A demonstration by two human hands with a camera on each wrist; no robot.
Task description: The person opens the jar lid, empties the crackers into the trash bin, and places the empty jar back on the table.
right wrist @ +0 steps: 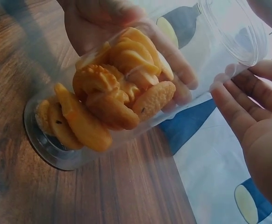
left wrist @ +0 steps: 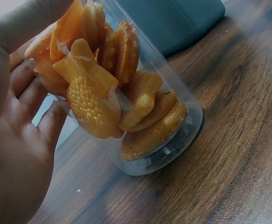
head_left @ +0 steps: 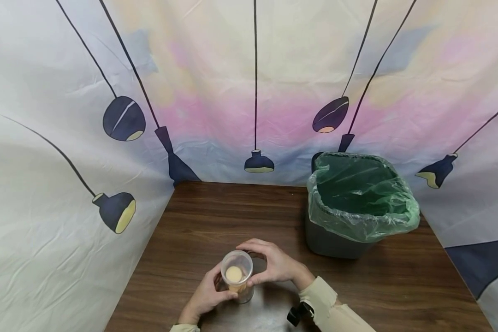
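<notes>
A clear plastic jar (head_left: pixel 245 296) stands on the brown wooden table between the two hands. Inside are several golden biscuits (left wrist: pixel 91 100), some fish-shaped, others round or ridged; they fill its lower part. My left hand (head_left: pixel 205 293) grips the jar's side, thumb in front and fingers behind it. My right hand (head_left: pixel 278 265) holds the jar near its top rim (right wrist: pixel 241 35), with the thumb and fingers on opposite sides. One round pale biscuit (head_left: pixel 234 274) shows through the top. Whether a clear lid covers the mouth, I cannot tell.
A dark grey bin (head_left: pixel 336 242) lined with a green plastic bag (head_left: pixel 361 223) stands at the table's back right. Behind the table (head_left: pixel 232 212) hangs a cloth (head_left: pixel 216 83) printed with lamps. A small black object (head_left: pixel 296 314) is by the right sleeve.
</notes>
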